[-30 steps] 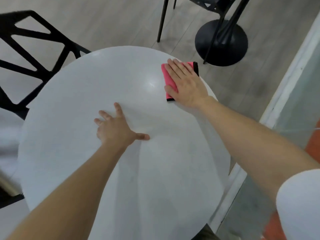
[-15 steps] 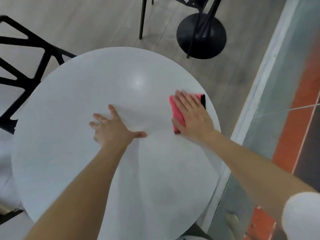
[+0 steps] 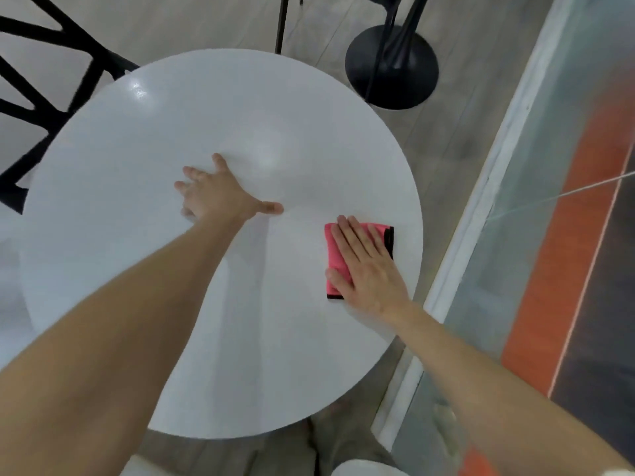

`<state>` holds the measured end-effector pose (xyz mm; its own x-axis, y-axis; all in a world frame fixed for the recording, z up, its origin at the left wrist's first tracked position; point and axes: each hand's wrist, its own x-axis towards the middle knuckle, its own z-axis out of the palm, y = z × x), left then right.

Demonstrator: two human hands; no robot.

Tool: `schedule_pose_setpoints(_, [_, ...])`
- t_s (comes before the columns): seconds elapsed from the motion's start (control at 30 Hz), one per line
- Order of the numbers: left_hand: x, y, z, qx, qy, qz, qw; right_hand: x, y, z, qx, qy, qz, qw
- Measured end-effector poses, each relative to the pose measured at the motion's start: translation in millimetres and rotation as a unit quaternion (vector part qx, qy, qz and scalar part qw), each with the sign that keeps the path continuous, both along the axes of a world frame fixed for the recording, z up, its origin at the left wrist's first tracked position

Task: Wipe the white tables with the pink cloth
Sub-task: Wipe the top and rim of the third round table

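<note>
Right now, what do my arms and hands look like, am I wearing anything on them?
Both forearms are bare, with no gloves, watch, rings or bands visible on the left hand or the right hand. A bit of white fabric, probably a short sleeve, shows at the picture's lower right corner.

grey wood-look floor [image 3: 213,18], black chair [image 3: 51,70], round black pedestal base [image 3: 391,73], orange floor stripe [image 3: 563,255]

A single view is given, taken from head height and aimed steeply downward and forward. The round white worktop [image 3: 213,304] is seen from close above, filling most of the frame, with floor [image 3: 446,139] shown beyond its far edge.
</note>
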<state>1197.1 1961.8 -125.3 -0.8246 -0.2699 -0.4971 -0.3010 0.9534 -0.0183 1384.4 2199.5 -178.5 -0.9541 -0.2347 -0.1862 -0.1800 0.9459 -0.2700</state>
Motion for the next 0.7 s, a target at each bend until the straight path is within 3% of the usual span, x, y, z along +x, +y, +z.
schedule_pose_setpoints(0.1, [27.1, -10.7, -9.7, 0.034, 0.053, -0.037, 0.997, -23.1, 12.0, 11.4, -0.070, 0.017, -0.043, 0.996])
schedule_pose_setpoints(0.17, [56.0, -21.2, -17.3, 0.067, 0.090, -0.078, 0.991, -48.8, 16.0, 25.8, -0.030, 0.008, -0.047, 0.998])
schedule_pose_setpoints(0.3, [110.7, -41.0, -20.5, 0.142, 0.133, -0.121, 0.973, -83.6, 4.3, 54.0, 0.093, -0.135, -0.007, 0.986])
schedule_pose_setpoints(0.43, [139.2, -50.8, -8.4, 0.184, 0.178, -0.101, 0.961, -97.6, 13.5, 84.1, 0.032, -0.238, -0.034, 0.970])
schedule_pose_setpoints(0.53, [142.9, -55.3, -1.0, 0.216, 0.210, -0.048, 0.952, -95.9, 19.9, 120.8, -0.023, -0.178, -0.028, 0.983])
schedule_pose_setpoints(0.63, [132.0, -54.7, 2.6, 0.236, 0.245, 0.006, 0.940, -80.3, 11.4, 147.4, -0.068, -0.029, -0.013, 0.997])
schedule_pose_setpoints(0.7, [122.5, -52.7, 2.2, 0.239, 0.255, 0.015, 0.937, -65.8, 3.0, 145.7, -0.048, 0.069, 0.029, 0.996])
